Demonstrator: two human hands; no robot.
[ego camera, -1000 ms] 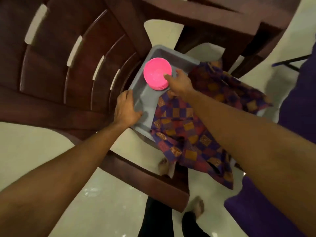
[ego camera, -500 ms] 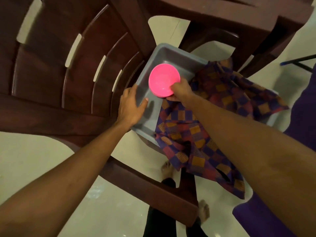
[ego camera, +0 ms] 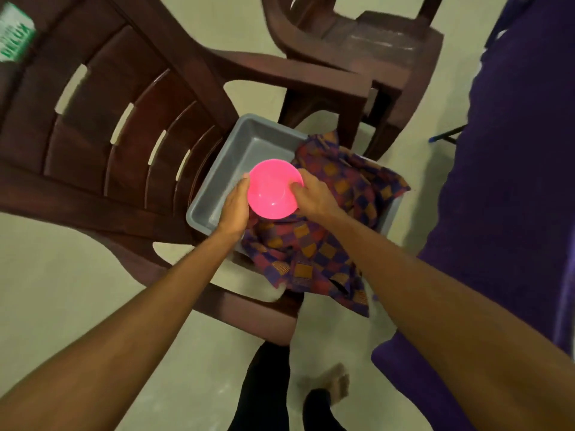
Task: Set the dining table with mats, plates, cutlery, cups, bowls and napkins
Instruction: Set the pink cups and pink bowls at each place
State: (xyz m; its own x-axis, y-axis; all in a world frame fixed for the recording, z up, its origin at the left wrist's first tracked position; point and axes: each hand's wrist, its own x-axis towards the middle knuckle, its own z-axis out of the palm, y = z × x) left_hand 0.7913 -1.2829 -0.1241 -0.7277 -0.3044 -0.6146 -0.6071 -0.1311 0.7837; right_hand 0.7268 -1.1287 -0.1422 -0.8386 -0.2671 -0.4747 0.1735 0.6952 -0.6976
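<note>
A pink bowl (ego camera: 272, 189), maybe a nested stack, is held above a grey plastic tub (ego camera: 245, 150) that rests on a brown plastic chair (ego camera: 124, 126). My right hand (ego camera: 314, 197) grips the bowl's right rim, thumb inside. On the left side my left hand (ego camera: 233, 209) cups the bowl, fingers curved along its wall. A purple, red and orange checked cloth (ego camera: 317, 244) fills the tub's right half and hangs over its front edge.
A second brown chair (ego camera: 357, 48) stands behind the tub. A purple cloth surface (ego camera: 513, 197) runs along the right. Pale floor tiles (ego camera: 46, 275) spread at the left, and my legs and a bare foot (ego camera: 329, 384) show below.
The right hand has lifted the pink bowl out of the tub and brought it nearer. The left hand has left the tub's rim and come onto the bowl's left side.
</note>
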